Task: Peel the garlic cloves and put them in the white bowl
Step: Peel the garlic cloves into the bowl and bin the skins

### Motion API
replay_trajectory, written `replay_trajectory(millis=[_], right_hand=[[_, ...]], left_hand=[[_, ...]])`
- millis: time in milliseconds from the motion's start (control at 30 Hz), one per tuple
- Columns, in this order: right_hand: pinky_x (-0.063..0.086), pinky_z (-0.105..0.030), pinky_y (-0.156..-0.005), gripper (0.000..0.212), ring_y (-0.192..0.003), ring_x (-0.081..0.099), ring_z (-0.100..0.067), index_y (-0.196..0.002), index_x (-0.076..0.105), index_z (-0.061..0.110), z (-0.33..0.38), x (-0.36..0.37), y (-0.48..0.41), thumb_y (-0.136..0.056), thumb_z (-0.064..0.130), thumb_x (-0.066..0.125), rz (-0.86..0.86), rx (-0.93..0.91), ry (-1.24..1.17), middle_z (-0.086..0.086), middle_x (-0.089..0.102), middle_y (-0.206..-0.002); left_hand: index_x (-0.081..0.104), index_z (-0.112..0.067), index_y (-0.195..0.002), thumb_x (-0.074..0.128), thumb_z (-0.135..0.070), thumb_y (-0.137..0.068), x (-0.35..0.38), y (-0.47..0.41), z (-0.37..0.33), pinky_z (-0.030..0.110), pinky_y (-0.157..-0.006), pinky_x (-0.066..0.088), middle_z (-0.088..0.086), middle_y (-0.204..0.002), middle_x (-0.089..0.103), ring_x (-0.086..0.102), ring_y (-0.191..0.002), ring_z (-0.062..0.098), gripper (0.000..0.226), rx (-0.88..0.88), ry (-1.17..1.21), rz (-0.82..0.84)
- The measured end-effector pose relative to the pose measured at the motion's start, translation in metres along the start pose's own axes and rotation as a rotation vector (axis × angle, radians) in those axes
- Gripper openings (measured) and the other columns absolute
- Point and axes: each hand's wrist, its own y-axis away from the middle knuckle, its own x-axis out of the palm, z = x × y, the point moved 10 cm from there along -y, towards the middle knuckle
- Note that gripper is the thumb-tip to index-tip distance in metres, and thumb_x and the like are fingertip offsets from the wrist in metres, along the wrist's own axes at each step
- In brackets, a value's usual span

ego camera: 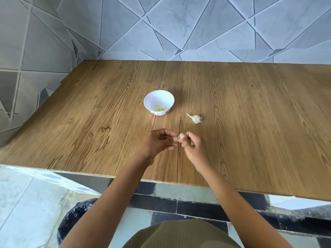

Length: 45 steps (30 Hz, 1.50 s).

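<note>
Your two forearms reach out over the near edge of the worktop [250, 97], and your left hand [159, 141] and right hand [192, 145] meet just above the wood. Between the fingertips sits a small garlic clove [178, 138] — both grips are pinched narrow on it, thumbs pressed close, though the clove itself is mostly hidden. You look to be mid-peel. Beyond your hands stands the white bowl [152, 97] with a few peeled cloves [160, 108] lying in its bottom, and just to its right the rest of the garlic bulb [195, 118] lies on its side. Next, I'd judge, you need the skin stripped clean off — then a short reach forward and left to the bowl.
</note>
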Motion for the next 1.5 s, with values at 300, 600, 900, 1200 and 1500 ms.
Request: replay_trajectory(millis=[300, 600, 900, 1200, 1500], right_hand=[[0.033, -0.025, -0.056, 0.034, -0.055, 0.043, -0.01, -0.079, 0.057, -0.003, -0.022, 0.004, 0.001, -0.095, 0.027, 0.054, 0.045, 0.221, -0.126, 0.002, 0.051, -0.061], [0.043, -0.034, -0.057, 0.029, -0.061, 0.056, -0.025, -0.064, 0.051, 0.024, -0.022, -0.007, -0.004, -0.092, 0.025, 0.059, -0.123, 0.089, 0.034, -0.007, 0.064, -0.069], [0.038, -0.015, -0.053, 0.013, -0.059, 0.054, -0.002, -0.08, 0.07, 0.014, -0.018, 0.003, -0.007, -0.089, 0.022, 0.064, -0.046, -0.023, 0.202, 0.006, 0.067, -0.072], [0.049, -0.016, -0.055, 0.009, -0.058, 0.059, 0.002, -0.092, 0.072, 0.009, -0.012, 0.008, 0.0, -0.085, 0.013, 0.068, 0.039, 0.078, -0.155, -0.001, 0.069, -0.074], [0.055, -0.023, -0.065, 0.01, -0.065, 0.065, -0.005, -0.087, 0.073, 0.013, -0.008, -0.003, 0.003, -0.08, 0.005, 0.072, -0.082, -0.011, -0.189, 0.001, 0.071, -0.075]], left_hand=[[0.066, -0.009, -0.085, 0.067, 0.007, -0.08, 0.001, 0.008, -0.014, 0.02, -0.072, 0.053, 0.002, -0.078, 0.068, 0.065, -0.076, 0.009, 0.016, 0.196, -0.175, -0.044], [0.067, -0.002, -0.088, 0.068, 0.004, -0.081, -0.01, 0.006, 0.0, 0.022, -0.071, 0.054, 0.01, -0.082, 0.067, 0.064, -0.071, 0.011, 0.01, 0.118, -0.054, -0.093], [0.07, -0.013, -0.083, 0.074, -0.004, -0.077, -0.036, 0.002, 0.006, 0.037, -0.078, 0.057, 0.008, -0.082, 0.071, 0.065, -0.075, 0.016, 0.011, 0.14, -0.288, -0.289], [0.07, -0.006, -0.085, 0.073, -0.004, -0.079, -0.025, 0.007, -0.005, 0.028, -0.073, 0.057, 0.007, -0.08, 0.072, 0.068, -0.073, 0.016, 0.007, 0.205, -0.224, -0.198], [0.068, 0.0, -0.084, 0.063, -0.002, -0.087, -0.024, 0.004, 0.003, 0.022, -0.058, 0.052, 0.011, -0.071, 0.068, 0.064, -0.063, 0.014, 0.006, 0.132, -0.23, -0.22]])
